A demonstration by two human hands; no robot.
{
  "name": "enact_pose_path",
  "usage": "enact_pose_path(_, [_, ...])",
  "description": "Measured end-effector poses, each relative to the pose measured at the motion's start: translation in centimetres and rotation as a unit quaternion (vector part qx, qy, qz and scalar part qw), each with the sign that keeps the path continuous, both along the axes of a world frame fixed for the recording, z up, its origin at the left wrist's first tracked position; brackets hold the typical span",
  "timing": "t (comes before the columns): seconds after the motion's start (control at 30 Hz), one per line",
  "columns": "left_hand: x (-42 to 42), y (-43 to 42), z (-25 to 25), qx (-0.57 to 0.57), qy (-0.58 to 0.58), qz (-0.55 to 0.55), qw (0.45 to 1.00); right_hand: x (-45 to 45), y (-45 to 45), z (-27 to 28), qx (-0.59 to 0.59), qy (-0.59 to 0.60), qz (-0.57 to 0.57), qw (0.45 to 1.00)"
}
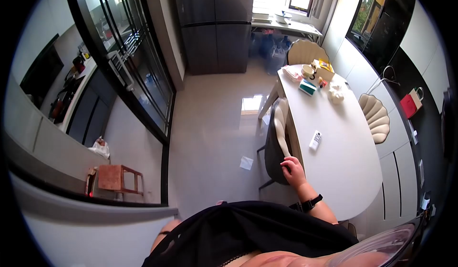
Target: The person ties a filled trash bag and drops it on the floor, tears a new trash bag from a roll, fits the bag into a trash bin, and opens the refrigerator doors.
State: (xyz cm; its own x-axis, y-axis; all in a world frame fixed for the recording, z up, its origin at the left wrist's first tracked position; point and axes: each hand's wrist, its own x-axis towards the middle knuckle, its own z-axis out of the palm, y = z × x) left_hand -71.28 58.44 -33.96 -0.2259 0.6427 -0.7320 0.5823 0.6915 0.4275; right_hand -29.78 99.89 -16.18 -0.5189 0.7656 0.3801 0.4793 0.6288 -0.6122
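Observation:
My right hand (293,171), with a black watch on the wrist, is at the near end of the back of a grey and cream chair (281,128). Its fingers are curled against the chair back, beside the left edge of the white table (334,171). On the table, beyond the hand, lies a white remote-like object (315,140). My left hand is out of view; only a bit of skin with a dark band shows at the lower left.
A teal box (307,87), a cup (307,70) and a white bag (336,93) are on the table's far part. Paper (246,163) lies on the floor. A wooden stool (110,178) stands behind the glass door at left. A dark fridge (214,43) is ahead.

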Motion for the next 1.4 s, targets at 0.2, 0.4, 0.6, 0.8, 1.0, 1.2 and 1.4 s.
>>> enact_pose_path(0.2, [-12.5,29.5,3.9,0.296,0.067,0.04,0.952,-6.9,7.0,4.0,-0.016,-0.055,-0.026,0.998])
enact_pose_path(0.4, [-20.0,47.6,10.0,0.349,-0.004,0.056,0.936,-12.0,17.9,8.6,-0.171,-0.269,0.085,0.944])
enact_pose_path(0.6, [-32.0,44.6,1.9,0.07,0.079,-0.023,0.994,-18.8,31.3,4.1,-0.182,-0.426,-0.14,0.875])
enact_pose_path(0.8, [-37.0,40.7,2.5,-0.194,0.034,0.136,0.971,-16.0,33.8,-2.8,-0.257,-0.393,-0.179,0.865])
enact_pose_path(1.0, [-46.7,58.8,-0.8,-0.167,0.048,-0.041,0.984,-16.1,31.7,-3.7,-0.212,-0.283,-0.375,0.857])
enact_pose_path(1.2, [-55.0,94.1,0.6,0.181,0.071,-0.081,0.978,-22.0,22.4,-2.6,-0.231,-0.243,-0.758,0.56])
enact_pose_path(1.4, [-52.6,116.9,7.8,0.339,-0.209,0.027,0.917,-29.8,20.9,-5.8,-0.447,-0.406,-0.751,0.268])
